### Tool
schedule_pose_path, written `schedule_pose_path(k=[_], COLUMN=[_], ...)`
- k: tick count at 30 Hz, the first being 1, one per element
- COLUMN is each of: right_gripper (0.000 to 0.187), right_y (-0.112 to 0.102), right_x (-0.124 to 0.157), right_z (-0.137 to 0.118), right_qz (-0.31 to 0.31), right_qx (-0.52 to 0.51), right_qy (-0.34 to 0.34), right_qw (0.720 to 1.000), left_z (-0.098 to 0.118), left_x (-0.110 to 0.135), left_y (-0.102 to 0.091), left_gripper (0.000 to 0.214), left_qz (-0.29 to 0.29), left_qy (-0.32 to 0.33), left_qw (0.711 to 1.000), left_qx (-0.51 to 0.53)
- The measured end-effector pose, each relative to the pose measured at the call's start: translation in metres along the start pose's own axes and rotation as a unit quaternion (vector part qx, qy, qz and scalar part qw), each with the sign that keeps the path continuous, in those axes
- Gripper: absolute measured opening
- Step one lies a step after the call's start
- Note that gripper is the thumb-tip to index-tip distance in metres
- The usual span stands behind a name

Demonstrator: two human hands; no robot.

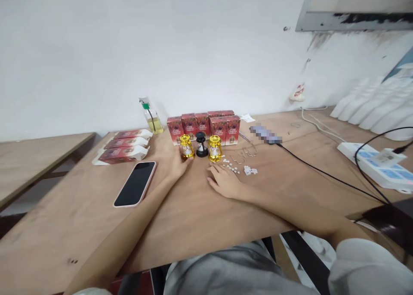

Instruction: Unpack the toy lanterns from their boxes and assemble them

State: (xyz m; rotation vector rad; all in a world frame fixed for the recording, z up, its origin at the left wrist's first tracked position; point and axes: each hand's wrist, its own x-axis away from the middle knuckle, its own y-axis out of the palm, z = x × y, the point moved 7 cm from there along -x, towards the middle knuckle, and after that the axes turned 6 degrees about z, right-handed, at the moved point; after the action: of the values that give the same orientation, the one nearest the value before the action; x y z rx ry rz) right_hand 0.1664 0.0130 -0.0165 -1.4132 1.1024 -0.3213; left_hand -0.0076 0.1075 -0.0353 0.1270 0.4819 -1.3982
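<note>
Three small toy lanterns stand upright in a row: a left gold lantern (186, 147), a black lantern (201, 145) and a right gold lantern (215, 149). My left hand (178, 165) curls round the left gold lantern from its left side, with the thumb low in front; part of the fingers is hidden. Palm down on the table, my right hand (225, 181) lies in front of the right gold lantern with its fingers apart and nothing in them. Small round button cells (231, 168) sit just beyond its fingers. Beside them are small white pieces (250, 170) and bent wire handles (239, 156).
Several red printed boxes (217, 129) stand behind the lanterns. Open red boxes (122, 153) lie left, near a phone (135, 184) and a pump bottle (152, 119). A black cable (322, 172) crosses the right side near a white power strip (376, 166).
</note>
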Motion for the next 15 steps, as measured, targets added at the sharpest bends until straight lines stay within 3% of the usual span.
schedule_pose_path(k=[3, 11, 15], right_gripper=[0.030, 0.028, 0.025], right_y=[-0.003, 0.000, -0.025], right_x=[-0.001, 0.001, -0.003], right_z=[0.004, 0.004, 0.008], right_qz=[0.024, 0.067, 0.152], right_qx=[0.029, 0.002, -0.011], right_qy=[0.023, 0.005, -0.048], right_qw=[0.999, 0.998, 0.987], left_z=[0.004, 0.009, 0.019], left_x=[-0.001, -0.009, -0.006], left_y=[0.003, 0.004, 0.008], left_gripper=[0.069, 0.096, 0.095], left_qz=[0.003, 0.006, -0.016], left_qy=[-0.004, -0.050, -0.040], left_qw=[1.000, 0.999, 0.999], left_qx=[0.003, 0.000, 0.004])
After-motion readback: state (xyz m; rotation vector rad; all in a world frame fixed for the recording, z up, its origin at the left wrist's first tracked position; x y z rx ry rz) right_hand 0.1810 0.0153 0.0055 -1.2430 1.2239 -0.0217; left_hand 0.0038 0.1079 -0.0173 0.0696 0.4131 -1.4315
